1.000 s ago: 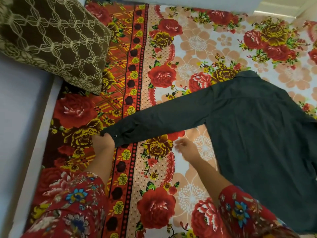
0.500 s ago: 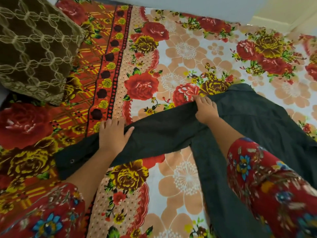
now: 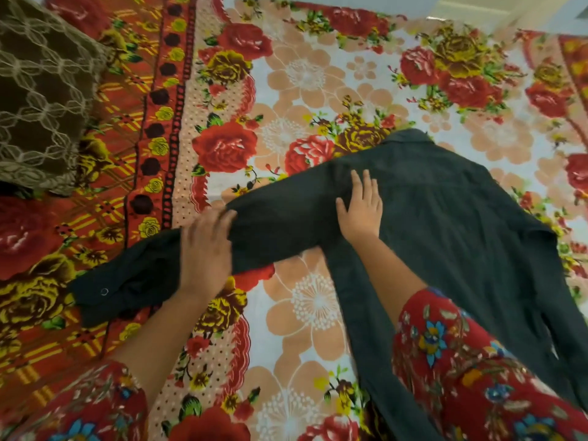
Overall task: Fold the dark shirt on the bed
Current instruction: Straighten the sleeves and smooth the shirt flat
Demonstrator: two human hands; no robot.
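The dark shirt (image 3: 445,237) lay spread on the bed (image 3: 318,90), one sleeve (image 3: 273,230) stretched out unfolded under the flat left hand (image 3: 206,249), the right hand (image 3: 361,211) splayed near its shoulder, so folding seemed barely begun.

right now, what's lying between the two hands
Only the dark shirt's sleeve spans between the left hand and right hand, shown in the head view.

Dark charcoal shirt (image 3: 445,224), plain, with one pale snap at the cuff. Bedsheet (image 3: 302,90): red and yellow roses, peach blossoms on white, orange striped border. Cushion (image 3: 41,90): brown with beige lattice.
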